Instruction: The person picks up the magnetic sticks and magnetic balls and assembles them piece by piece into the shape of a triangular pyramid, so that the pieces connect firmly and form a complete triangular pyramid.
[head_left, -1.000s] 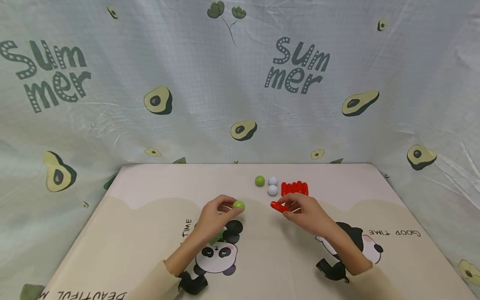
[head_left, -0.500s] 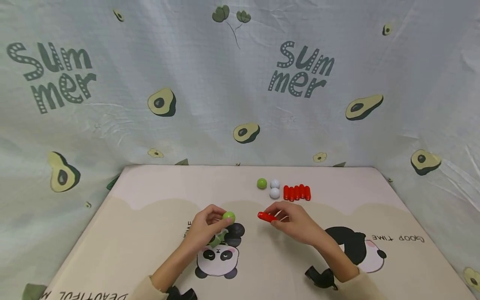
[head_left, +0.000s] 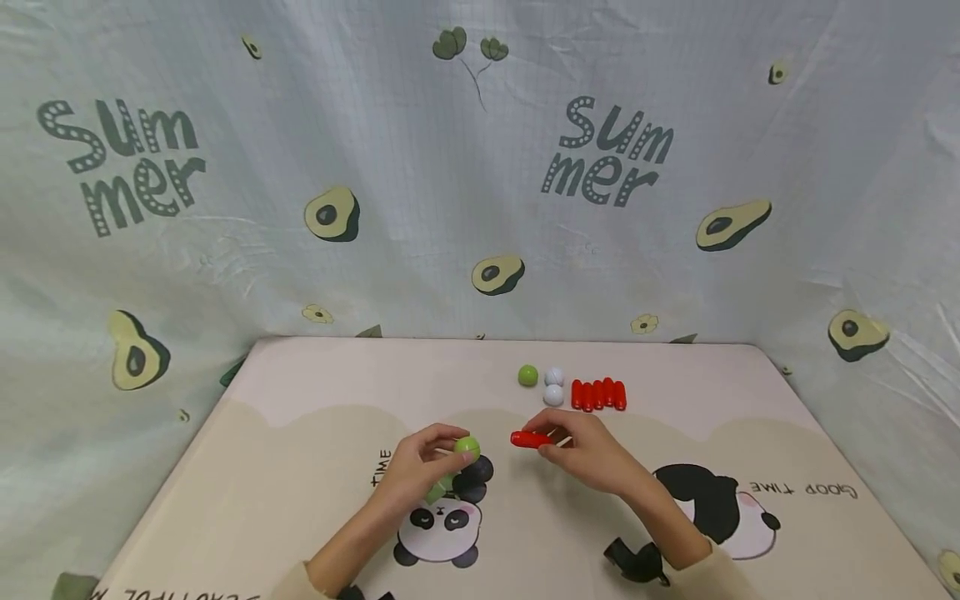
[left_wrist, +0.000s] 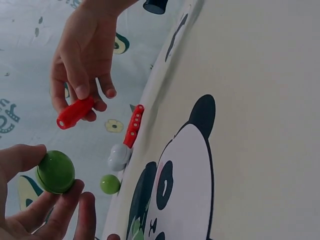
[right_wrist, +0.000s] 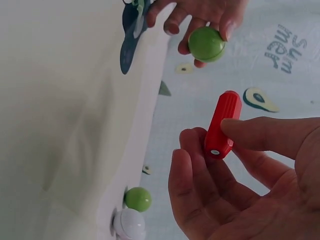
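My left hand (head_left: 423, 462) pinches a glossy green ball (left_wrist: 56, 171) between thumb and fingertips, above the panda print. A short red rod (right_wrist: 223, 125), ribbed along its sides with a pale dot on its end, is gripped by my right hand (head_left: 588, 450) between thumb and fingers. In the head view the rod lies nearly level, its free end pointing left toward the ball. A gap separates the two pieces. Beyond the hands, on the table, sit another green ball (head_left: 528, 376), two white balls (head_left: 553, 395) touching each other, and a row of several red rods (head_left: 597, 395).
A pale cloth with avocado prints hangs behind the table (head_left: 315, 367) and at its sides. Printed pandas and lettering mark the tabletop. Dark wrist camera mounts (head_left: 637, 561) show at both forearms.
Both hands have drawn back toward me from the row of pieces, holding the ball and rod. The right hand has shifted left, and its rod has turned more level. The head view has tilted up.
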